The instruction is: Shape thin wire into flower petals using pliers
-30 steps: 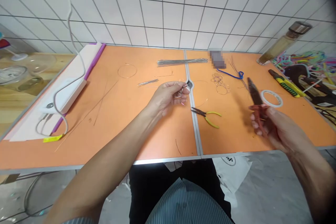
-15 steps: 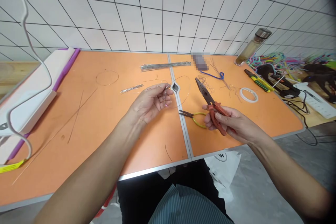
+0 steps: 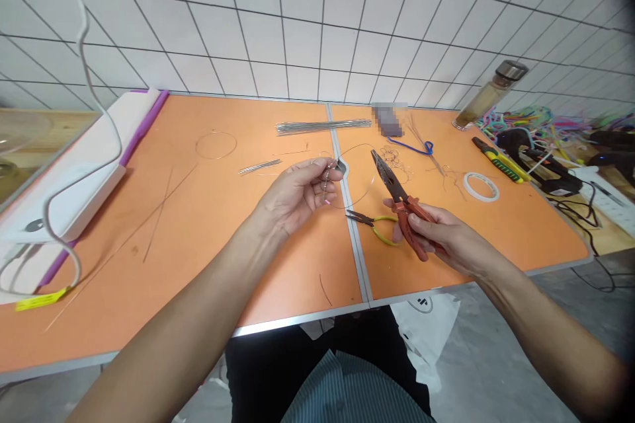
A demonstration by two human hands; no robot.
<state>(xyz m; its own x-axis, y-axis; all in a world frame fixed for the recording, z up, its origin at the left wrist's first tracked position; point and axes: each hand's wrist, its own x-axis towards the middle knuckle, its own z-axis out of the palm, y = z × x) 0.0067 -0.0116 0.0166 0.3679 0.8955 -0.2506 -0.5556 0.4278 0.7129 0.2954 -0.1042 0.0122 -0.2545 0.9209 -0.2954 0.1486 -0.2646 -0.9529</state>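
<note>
Between the thumb and fingertips of my left hand is a thin wire loop, with a twisted part hanging by the fingers. My right hand is wrapped round the red handles of long-nose pliers, whose dark jaws point up and left, apart from the wire. Just under those handles, a smaller pair of pliers with yellow handles lies on the orange table. Beyond my left hand lie a short bunch of wires and a long bundle of straight wires.
On the right are a roll of white tape, a yellow-green utility knife, a blue twisted tie and a glass bottle. Another wire ring lies at left, near a white-and-purple device with a cable.
The camera view has turned a little to the left, so the table's things sit further right. Both hands keep their holds, with little movement.
</note>
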